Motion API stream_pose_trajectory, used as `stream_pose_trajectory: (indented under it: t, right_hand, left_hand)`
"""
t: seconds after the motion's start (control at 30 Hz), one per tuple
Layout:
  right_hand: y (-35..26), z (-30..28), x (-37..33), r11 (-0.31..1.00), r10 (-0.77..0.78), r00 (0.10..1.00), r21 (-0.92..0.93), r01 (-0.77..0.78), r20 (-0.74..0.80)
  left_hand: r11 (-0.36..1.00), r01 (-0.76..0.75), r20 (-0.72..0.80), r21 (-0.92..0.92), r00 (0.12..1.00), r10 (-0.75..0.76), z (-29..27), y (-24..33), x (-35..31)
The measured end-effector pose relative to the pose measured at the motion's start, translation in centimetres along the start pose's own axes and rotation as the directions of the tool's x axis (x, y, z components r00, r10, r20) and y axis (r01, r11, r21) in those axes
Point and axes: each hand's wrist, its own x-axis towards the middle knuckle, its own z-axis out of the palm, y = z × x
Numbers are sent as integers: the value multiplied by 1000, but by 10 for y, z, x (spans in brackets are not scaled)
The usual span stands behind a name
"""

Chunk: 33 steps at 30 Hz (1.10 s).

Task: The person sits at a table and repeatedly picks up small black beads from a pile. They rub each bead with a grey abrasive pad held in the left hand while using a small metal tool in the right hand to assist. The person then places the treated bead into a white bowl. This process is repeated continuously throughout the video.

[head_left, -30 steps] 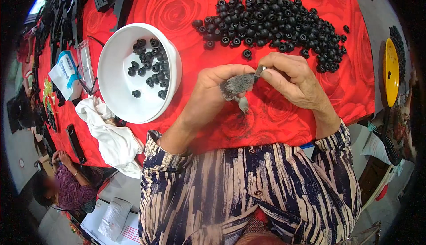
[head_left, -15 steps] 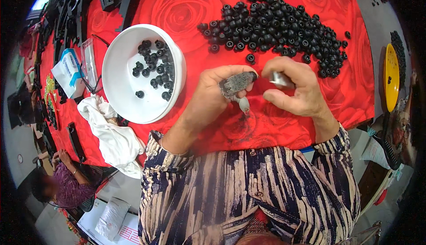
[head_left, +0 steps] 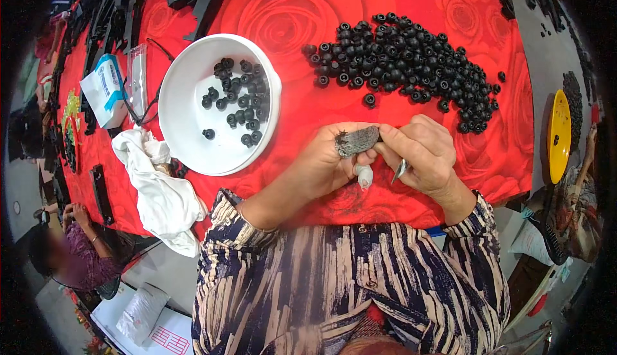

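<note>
My left hand point(head_left: 324, 162) is closed in a pinch above the near part of the red cloth. A worn grey knitted cover point(head_left: 357, 141) wraps its thumb, and a whitish cover point(head_left: 364, 176) sits on another fingertip. My right hand point(head_left: 424, 155) is curled around a small shiny metal blade point(head_left: 400, 170), whose tip sticks out below the fingers. Its thumb and forefinger meet the tip of the grey-covered thumb. Whatever lies between the fingertips is hidden. Past both hands spreads a pile of small round black parts point(head_left: 411, 56), each with a hole.
Left of my hands stands a white bowl point(head_left: 275, 107) with several black parts inside. A white cloth point(head_left: 164, 194), a tissue pack point(head_left: 105, 91) and long black pieces point(head_left: 209, 1) lie farther left. Another person point(head_left: 87, 252) sits at lower left. At right is a yellow tray point(head_left: 560, 117).
My right hand has moved left and down, from apart to touching the left fingertips, and its fingers have closed in. The dark piece seen at my left thumb tip is now hidden.
</note>
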Motion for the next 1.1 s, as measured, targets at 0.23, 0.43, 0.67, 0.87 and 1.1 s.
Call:
stream_pose_trajectory:
  t: [0.23,0.43,0.67,0.87,1.1]
  right_hand:
    - [0,0,-4,999,-22,1000,-28,21,-15]
    - [1,-2,-4,1000,15,1000,-1,-15,-26]
    - [-4,-1,0,986,153,988,65,-153,14]
    - [-3,0,-2,995,86,996,44,-85,-10]
    - [-4,-3,0,999,47,999,28,-47,-1]
  left_hand:
    - [999,-33,-37,-15,999,33,1,-2,0]
    - [991,-130,-31,29,991,131,8,4,-1]
    - [964,-156,3,216,987,159,0,0,1]
    - [993,-81,34,91,996,78,1,3,-1]
    - [991,-95,-52,94,994,100,3,1,0]
